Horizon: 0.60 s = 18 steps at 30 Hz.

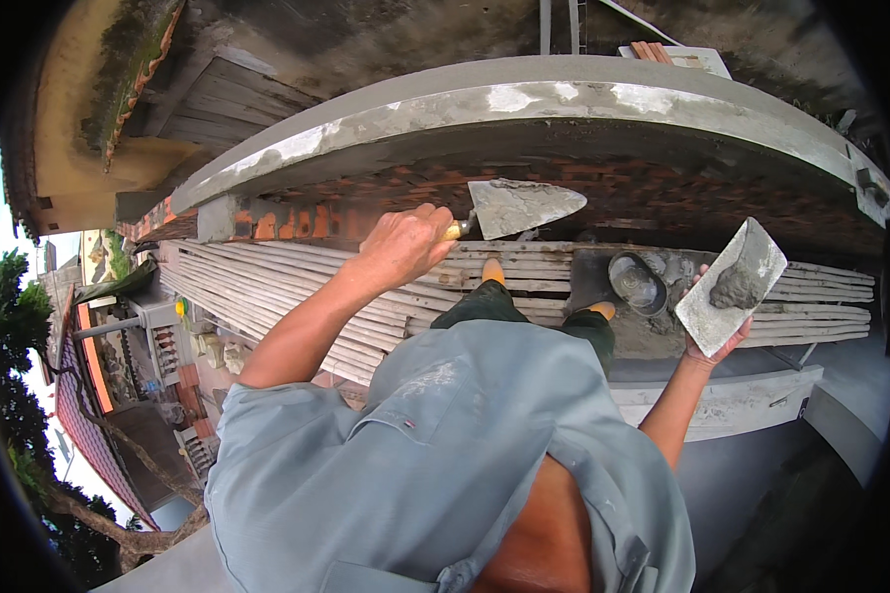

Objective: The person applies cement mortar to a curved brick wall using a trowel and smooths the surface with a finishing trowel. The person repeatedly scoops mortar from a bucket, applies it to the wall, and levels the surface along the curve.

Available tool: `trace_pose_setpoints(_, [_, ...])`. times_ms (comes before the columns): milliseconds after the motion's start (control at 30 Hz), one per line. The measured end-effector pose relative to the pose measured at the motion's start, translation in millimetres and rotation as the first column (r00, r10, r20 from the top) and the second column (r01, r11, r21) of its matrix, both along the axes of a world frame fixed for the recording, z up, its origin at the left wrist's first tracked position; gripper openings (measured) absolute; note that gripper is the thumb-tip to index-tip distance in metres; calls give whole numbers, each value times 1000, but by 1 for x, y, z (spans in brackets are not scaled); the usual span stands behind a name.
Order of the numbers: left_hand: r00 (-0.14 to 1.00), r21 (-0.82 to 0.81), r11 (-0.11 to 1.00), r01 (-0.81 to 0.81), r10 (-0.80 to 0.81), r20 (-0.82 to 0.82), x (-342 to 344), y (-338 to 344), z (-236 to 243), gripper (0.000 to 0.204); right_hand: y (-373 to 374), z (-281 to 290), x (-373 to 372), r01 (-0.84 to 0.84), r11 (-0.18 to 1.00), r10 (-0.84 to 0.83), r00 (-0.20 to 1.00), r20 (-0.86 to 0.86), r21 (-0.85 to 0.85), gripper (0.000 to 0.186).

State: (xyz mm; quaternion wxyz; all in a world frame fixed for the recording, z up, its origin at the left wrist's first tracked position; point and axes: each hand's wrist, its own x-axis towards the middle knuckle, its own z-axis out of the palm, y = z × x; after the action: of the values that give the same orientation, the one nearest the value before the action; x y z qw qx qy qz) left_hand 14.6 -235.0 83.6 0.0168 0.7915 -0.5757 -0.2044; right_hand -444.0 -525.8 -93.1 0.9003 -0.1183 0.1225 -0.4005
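Observation:
My left hand (405,247) grips the wooden handle of a pointed trowel (524,208), whose blade is smeared with grey mortar and sits in front of the brick wall below a concrete ledge (603,94). Out to the right, my right hand (717,341) holds a flat rectangular plate (707,316), tilted, with a lump of wet mortar (738,282) on it. Beside it, near my feet, a metal bucket (631,275) and some loose mortar rest on a grey board (595,269).
I stand on a platform of slender poles (267,287), in orange boots (493,272). The partly rendered brick wall (386,183) curves across in front. A long pale beam (722,400) lies behind me at right. Far below left are roofs, a tree (15,366) and a yard.

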Motion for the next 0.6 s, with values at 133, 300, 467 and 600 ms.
trace_pose_setpoints(133, [996, 53, 998, -40, 36, 77, 61, 46, -12, 35, 28, 11, 32, 18, 1000, -19, 998, 60, 7, 113])
trace_pose_setpoints(300, [989, 110, 988, -110, 98, 109, 129, 59, -2, 41, 66, 19, 77, 4, 998, -8, 999, 49, 66, 114])
trace_pose_setpoints(467, [995, 73, 993, -96, 94, 28, 145, 64, 16, 43, 92, 30, 104, 7, 999, -5, 1000, -31, 45, 111])
trace_pose_setpoints(600, [994, 9, 994, -112, 112, 1, 152, 75, 31, 45, 107, 40, 127, -26, 999, 25, 999, -31, -32, 112])
